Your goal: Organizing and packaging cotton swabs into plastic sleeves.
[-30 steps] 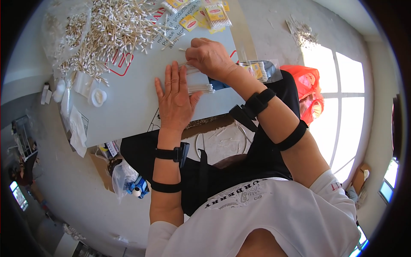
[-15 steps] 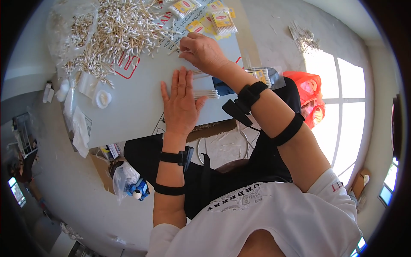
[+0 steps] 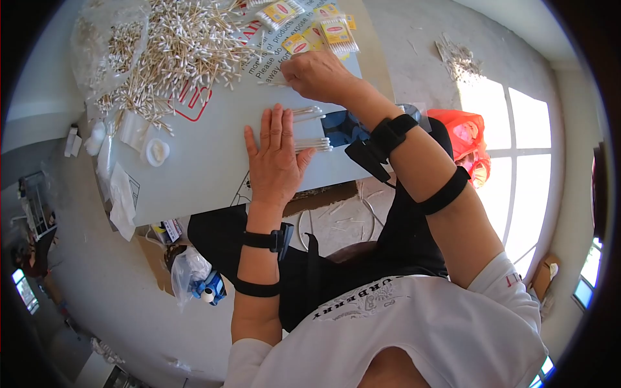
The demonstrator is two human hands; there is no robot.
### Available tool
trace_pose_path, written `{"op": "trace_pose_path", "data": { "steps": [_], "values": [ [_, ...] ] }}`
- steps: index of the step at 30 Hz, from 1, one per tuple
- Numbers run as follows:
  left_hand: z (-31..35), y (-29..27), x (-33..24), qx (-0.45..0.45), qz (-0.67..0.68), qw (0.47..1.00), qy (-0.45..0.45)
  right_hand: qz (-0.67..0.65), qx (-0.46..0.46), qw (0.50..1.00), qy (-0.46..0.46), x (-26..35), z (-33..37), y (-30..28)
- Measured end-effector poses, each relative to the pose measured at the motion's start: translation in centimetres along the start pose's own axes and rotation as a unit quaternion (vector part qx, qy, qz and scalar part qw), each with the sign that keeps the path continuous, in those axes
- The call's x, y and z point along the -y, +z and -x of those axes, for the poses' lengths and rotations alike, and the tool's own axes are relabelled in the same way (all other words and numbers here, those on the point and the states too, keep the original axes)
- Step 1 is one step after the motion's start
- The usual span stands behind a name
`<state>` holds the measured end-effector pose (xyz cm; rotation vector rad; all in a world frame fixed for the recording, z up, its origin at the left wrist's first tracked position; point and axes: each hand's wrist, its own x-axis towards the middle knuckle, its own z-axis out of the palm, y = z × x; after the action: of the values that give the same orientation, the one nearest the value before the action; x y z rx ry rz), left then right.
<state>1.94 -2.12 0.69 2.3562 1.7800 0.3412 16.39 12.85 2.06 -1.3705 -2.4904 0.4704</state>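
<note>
My left hand (image 3: 275, 155) lies flat on the table, fingers stretched out and thumb spread. A small bundle of cotton swabs (image 3: 317, 144) pokes out beside its thumb. Farther up, a second row of cotton swabs (image 3: 306, 114) rests against its fingers. My right hand (image 3: 320, 76) is beyond it to the right, its fingers curled closed. Thin swab sticks (image 3: 273, 83) show at the left of those fingers; the hand hides where they end. A big loose heap of cotton swabs (image 3: 187, 48) covers the far left of the table.
Filled swab packs (image 3: 338, 35) and yellow cards (image 3: 297, 44) lie at the far right of the table (image 3: 200, 171). A clear plastic bag (image 3: 90, 45) and a round white container (image 3: 156, 152) are at the left. A red bag (image 3: 462, 129) is off the table's right side.
My right hand has moved a little to the right, uncovering more of the upper swab row. My left hand has stayed almost in place.
</note>
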Motion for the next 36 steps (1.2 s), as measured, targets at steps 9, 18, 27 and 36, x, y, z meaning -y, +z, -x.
{"op": "trace_pose_path", "data": {
  "steps": [9, 18, 27, 36],
  "values": [
    [-2.2, -0.5, 0.3, -0.034, 0.009, 0.998, 0.045, -0.081, 0.012, 0.995, -0.062, -0.4, 4.3, -0.7],
    [-3.2, -0.6, -0.3, -0.011, -0.020, 0.999, 0.030, -0.398, -0.285, 0.857, 0.163, 2.9, 10.2, 2.1],
    [-2.2, 0.6, -0.7, -0.173, 0.249, 0.952, -0.038, -0.387, -0.346, 0.842, 0.148, 7.0, 11.9, 4.8],
    [-3.6, 1.1, -0.5, -0.102, 0.425, 0.899, -0.009, -0.472, -0.369, 0.788, 0.141, 5.7, 9.0, 5.3]
  ]
}}
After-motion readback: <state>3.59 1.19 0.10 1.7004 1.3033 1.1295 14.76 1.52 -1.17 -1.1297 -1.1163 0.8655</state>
